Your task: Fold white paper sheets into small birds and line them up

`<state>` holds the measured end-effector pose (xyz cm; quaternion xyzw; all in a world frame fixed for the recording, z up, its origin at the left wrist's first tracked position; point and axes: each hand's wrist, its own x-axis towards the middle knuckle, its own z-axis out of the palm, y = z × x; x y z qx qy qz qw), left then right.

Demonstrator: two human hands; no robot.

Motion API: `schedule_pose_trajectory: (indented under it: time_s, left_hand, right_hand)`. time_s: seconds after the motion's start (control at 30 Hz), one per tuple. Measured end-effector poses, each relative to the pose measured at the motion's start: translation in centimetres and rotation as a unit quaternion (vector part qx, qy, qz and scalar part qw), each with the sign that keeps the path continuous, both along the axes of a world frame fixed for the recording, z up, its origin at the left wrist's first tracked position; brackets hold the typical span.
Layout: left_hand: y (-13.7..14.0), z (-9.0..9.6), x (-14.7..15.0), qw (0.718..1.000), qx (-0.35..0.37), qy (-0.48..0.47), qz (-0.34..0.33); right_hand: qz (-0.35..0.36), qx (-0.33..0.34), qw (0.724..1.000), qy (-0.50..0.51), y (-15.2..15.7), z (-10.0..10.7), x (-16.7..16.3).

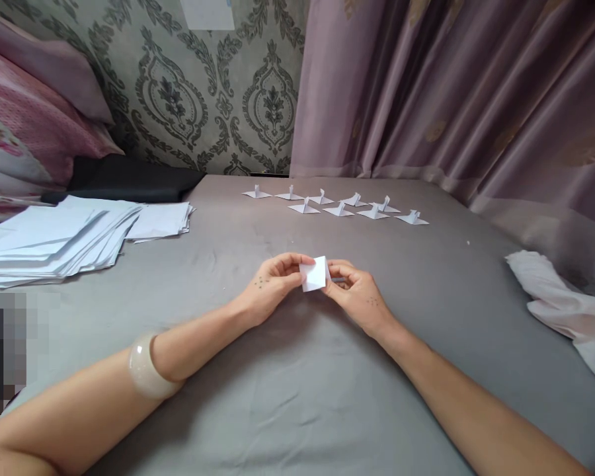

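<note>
A small folded piece of white paper [314, 275] is held up between both hands in the middle of the view. My left hand [276, 281] pinches its left edge between thumb and fingers. On the other side, my right hand [357, 294] grips the right edge, where a flap stands out at an angle. The paper is roughly square, with its face turned towards me. Parts of the fingers behind it are hidden.
Several folded white paper figures [339, 209] stand in two rows at the back of the grey cloth surface [287, 396]. Stacked white paper sheets [79, 231] lie at left, near a black item [133, 177]. Pale crumpled cloth [565, 304] rests at right, below the curtain [426, 86].
</note>
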<state>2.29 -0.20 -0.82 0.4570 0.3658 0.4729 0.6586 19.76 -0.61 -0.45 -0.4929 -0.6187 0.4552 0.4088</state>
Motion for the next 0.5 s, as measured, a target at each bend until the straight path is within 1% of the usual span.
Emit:
schedule_pose_trajectory:
  time_s: [0.1,0.17,0.23,0.3,0.37,0.43,0.5]
  left_hand:
    - [-0.7,0.5,0.2,0.992,0.093,0.084,-0.011]
    - [-1.0,0.5,0.1,0.972,0.168,0.161,-0.01]
    - [-1.2,0.3,0.0,0.946,0.235,0.223,0.008]
    - [-1.2,0.1,-0.1,0.926,0.278,0.254,0.029]
    - [-1.2,0.1,-0.1,0.913,0.304,0.269,0.037]
    - [-1.3,0.3,0.0,0.909,0.311,0.276,0.036]
    - [-1.5,0.6,0.0,0.916,0.289,0.274,0.053]
  right_hand:
    - [-0.061,0.075,0.994,-0.052,0.1,-0.4,-0.1]
    - [-0.105,0.121,0.984,-0.08,0.0,-0.4,-0.3]
    - [-0.116,0.145,0.978,-0.092,-0.2,-0.3,-0.5]
    - [-0.099,0.152,0.979,-0.092,-0.4,-0.2,-0.8]
    - [-0.082,0.142,0.983,-0.087,-0.5,0.0,-1.0]
    - [-0.078,0.118,0.987,-0.079,-0.6,0.2,-1.0]
    - [-0.083,0.092,0.99,-0.065,-0.7,0.3,-0.9]
